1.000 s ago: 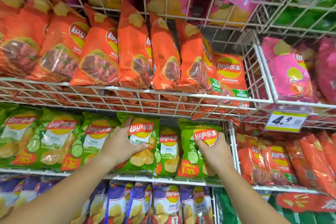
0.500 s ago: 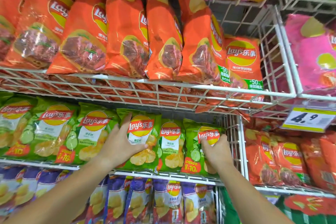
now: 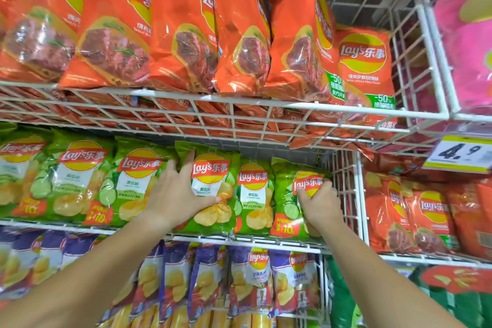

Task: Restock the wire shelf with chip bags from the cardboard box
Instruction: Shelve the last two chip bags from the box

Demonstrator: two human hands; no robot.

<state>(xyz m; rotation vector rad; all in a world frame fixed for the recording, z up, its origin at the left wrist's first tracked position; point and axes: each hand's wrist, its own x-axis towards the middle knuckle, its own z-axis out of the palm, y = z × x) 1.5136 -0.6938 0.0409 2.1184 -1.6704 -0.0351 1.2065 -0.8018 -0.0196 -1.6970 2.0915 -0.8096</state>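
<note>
Left hand (image 3: 177,194) splayed flat on green cucumber Lay's bag (image 3: 210,189), right hand (image 3: 318,201) fingers clenched on end bag (image 3: 288,200); squeezing may crush chips

orange bags (image 3: 181,29): tops cut off by upper edge. price tag (image 3: 460,154): right part cut off, small print blurred. pink bag (image 3: 468,48): blurred, cropped at right edge. green bag (image 3: 290,205): lower right corner hidden behind right hand (image 3: 319,202). purple bags (image 3: 250,279): bottoms cut off.
</note>
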